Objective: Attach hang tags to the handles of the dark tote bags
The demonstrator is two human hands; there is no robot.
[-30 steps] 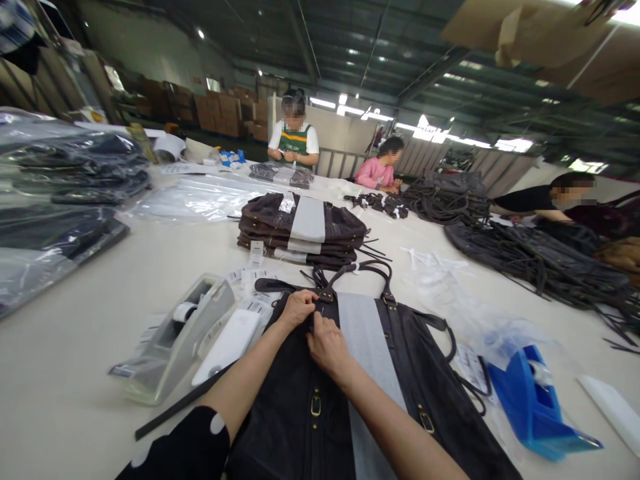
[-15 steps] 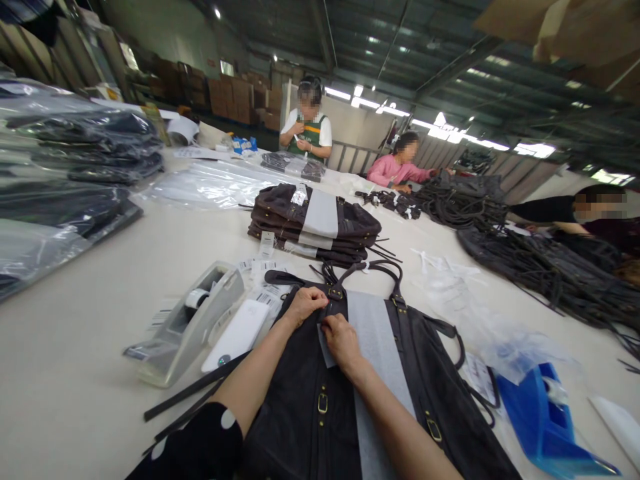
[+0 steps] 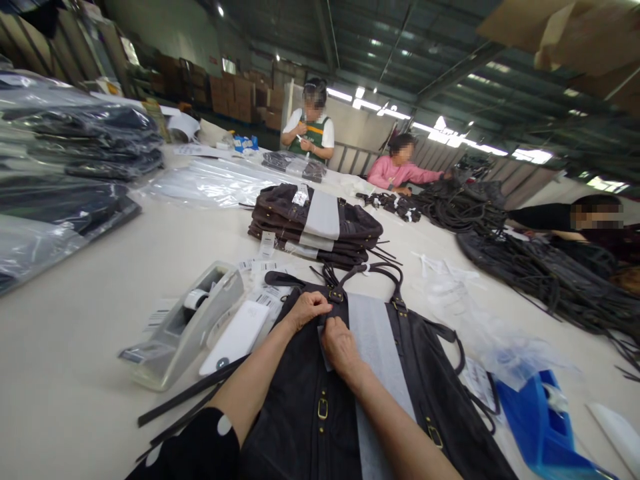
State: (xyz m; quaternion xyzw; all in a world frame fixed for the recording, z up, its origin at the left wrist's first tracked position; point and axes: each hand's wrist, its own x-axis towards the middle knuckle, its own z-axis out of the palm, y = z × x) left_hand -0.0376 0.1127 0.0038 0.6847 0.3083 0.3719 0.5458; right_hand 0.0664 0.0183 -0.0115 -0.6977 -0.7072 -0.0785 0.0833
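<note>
A dark brown bag point(image 3: 300, 393) lies flat in front of me, with brass buckles and a grey paper strip point(image 3: 373, 347) down its middle. My left hand point(image 3: 307, 309) is curled with its fingertips pinched on the bag's top edge beside the handle buckle point(image 3: 336, 295). My right hand point(image 3: 340, 343) presses down just below it, fingers bent onto a small pale tag point(image 3: 324, 345) on the bag's front. The two hands nearly touch.
A clear tape dispenser point(image 3: 187, 327), a white device point(image 3: 236, 337) and printed labels lie left of the bag. A blue tape dispenser point(image 3: 537, 420) sits at right. A stack of bags point(image 3: 313, 227) lies beyond. Wrapped bags pile at left, dark straps point(image 3: 545, 280) at right. Three people work at the far side.
My hands stay at the bag's top edge; the right hand has slid slightly down onto the pale tag. The view has tilted a little.
</note>
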